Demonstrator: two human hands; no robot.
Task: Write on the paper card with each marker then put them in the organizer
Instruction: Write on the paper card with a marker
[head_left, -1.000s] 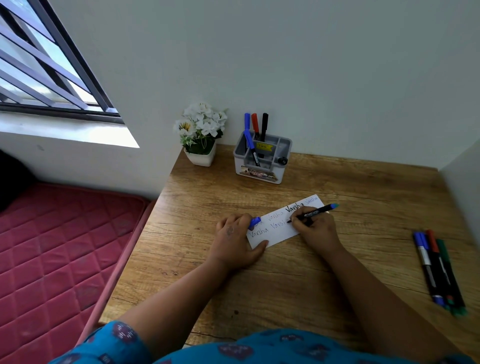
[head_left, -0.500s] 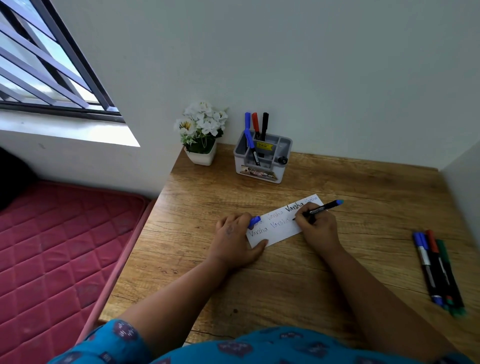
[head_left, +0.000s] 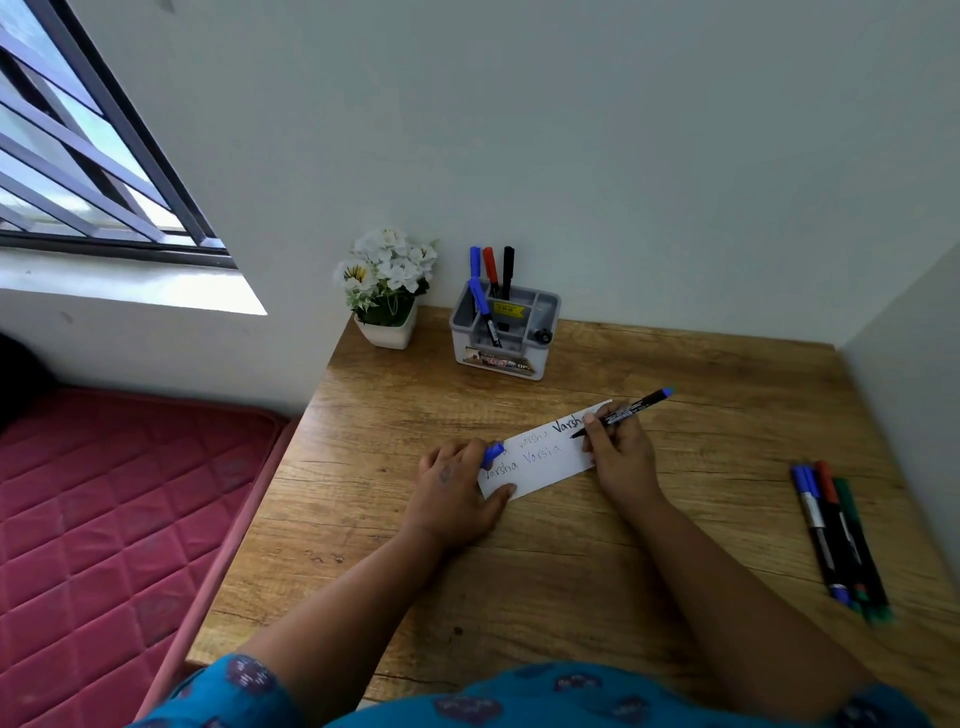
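Observation:
A white paper card (head_left: 545, 457) lies slanted on the wooden desk (head_left: 571, 561), with several handwritten words on it. My right hand (head_left: 621, 457) grips a black marker with a blue end (head_left: 631, 408), its tip touching the card's right part. My left hand (head_left: 452, 493) presses down the card's left end and holds a blue marker cap (head_left: 492, 453) between its fingers. A grey organizer (head_left: 506, 332) stands at the back of the desk with several markers in it: two blue, a red, a black. Several more markers (head_left: 839, 535) lie together at the desk's right side.
A white pot of white flowers (head_left: 387, 288) stands left of the organizer against the wall. A side wall (head_left: 909, 364) bounds the desk on the right. Left of the desk lies a red quilted mattress (head_left: 104, 519) under a barred window (head_left: 78, 156).
My right hand has moved the marker to the right along the card's lower line, writing more letters. My left hand and the card have stayed in place.

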